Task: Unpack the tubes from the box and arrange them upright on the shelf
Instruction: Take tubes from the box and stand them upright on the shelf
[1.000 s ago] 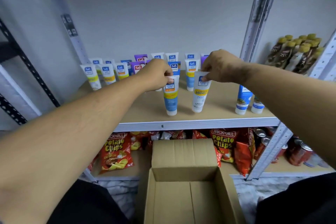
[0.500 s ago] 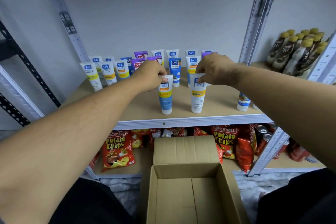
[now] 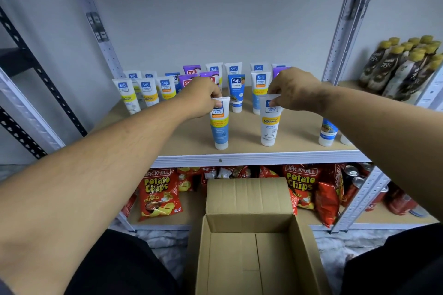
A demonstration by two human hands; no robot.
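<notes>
Two tubes stand cap-down near the front edge of the wooden shelf. My left hand pinches the top of the blue-bottomed tube. My right hand pinches the top of the white tube. Behind them several more tubes stand upright in rows at the back of the shelf. Another blue and white tube stands at the right, partly hidden by my right forearm. The open cardboard box sits on the floor below, and its visible floor shows no tubes.
Grey metal uprights frame the shelf. Dark bottles with gold caps fill the neighbouring shelf at the right. The lower shelf holds red potato chip bags and red cans.
The two tubes in my hands have spread slightly further apart near the shelf's front edge. The view has shifted a little; both grips stay the same.
</notes>
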